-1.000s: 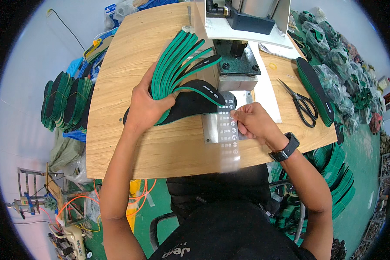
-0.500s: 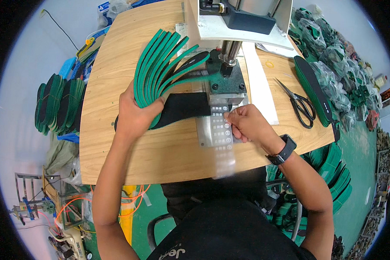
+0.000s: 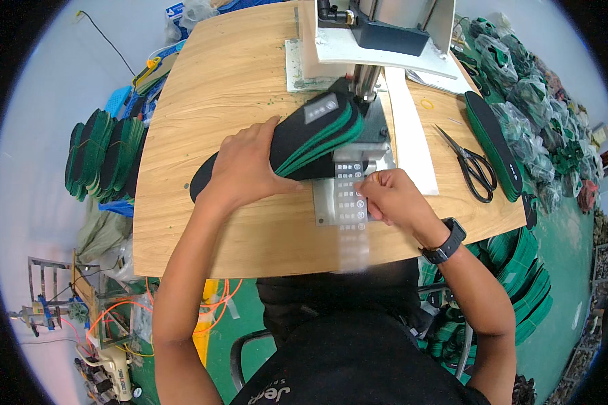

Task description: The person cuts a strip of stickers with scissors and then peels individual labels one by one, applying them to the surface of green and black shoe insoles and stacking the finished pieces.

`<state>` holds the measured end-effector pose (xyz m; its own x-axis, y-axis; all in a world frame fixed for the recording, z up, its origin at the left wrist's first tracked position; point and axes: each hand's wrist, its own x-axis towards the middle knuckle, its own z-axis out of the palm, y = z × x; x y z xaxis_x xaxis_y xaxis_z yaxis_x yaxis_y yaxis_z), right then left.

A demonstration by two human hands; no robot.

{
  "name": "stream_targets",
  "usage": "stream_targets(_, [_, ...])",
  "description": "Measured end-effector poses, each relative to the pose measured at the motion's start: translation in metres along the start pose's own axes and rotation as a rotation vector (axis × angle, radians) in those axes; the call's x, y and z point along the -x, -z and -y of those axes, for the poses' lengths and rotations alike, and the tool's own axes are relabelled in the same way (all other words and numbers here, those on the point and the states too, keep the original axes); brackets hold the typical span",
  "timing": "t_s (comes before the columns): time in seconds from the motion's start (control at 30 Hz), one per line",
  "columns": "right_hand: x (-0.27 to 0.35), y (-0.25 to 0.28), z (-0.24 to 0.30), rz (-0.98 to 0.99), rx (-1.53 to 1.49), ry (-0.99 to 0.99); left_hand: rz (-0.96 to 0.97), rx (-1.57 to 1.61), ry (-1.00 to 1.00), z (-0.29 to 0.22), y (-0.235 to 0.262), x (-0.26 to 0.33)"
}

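Observation:
My left hand (image 3: 244, 169) is closed round a stack of black and green insoles (image 3: 317, 145), fingers on top, thumb along the near edge. A pale rectangular label patch (image 3: 320, 108) shows on the top insole near its far end. The stack's far end overlaps the press head (image 3: 378, 128) and hides part of it. My right hand (image 3: 388, 194) pinches a clear strip of printed white labels (image 3: 350, 196) by its right edge. The strip lies over the metal plate (image 3: 324, 209) below the press, its lower end hanging blurred toward my lap.
Black scissors (image 3: 476, 169) and another insole stack (image 3: 493, 145) lie at the table's right. A white paper strip (image 3: 412, 135) runs beside the press (image 3: 385, 40). Bundled insoles (image 3: 105, 155) stand left of the table; bagged ones (image 3: 520, 88) are piled at the right.
The insoles fanned upward in my left hand have come down into a closer stack beside the press, and a labelled top face now shows. My right hand still pinches the strip.

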<state>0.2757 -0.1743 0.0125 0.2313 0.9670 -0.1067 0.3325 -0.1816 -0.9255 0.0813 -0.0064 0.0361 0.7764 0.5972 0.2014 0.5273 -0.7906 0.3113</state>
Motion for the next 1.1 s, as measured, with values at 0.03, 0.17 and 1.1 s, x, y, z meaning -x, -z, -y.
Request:
stream_targets(0.03, [0.002, 0.000, -0.017, -0.016, 0.000, 0.053, 0.044, -0.010, 0.025, -0.001, 0.002, 0.000])
stream_targets(0.17, [0.021, 0.026, -0.046, -0.178, -0.224, -0.097, 0.160, -0.028, 0.072, -0.012, 0.010, -0.007])
stream_targets(1.1, [0.014, 0.323, -0.064, -0.432, 0.602, -0.491, 0.390, 0.471, 0.203, 0.065, 0.054, 0.042])
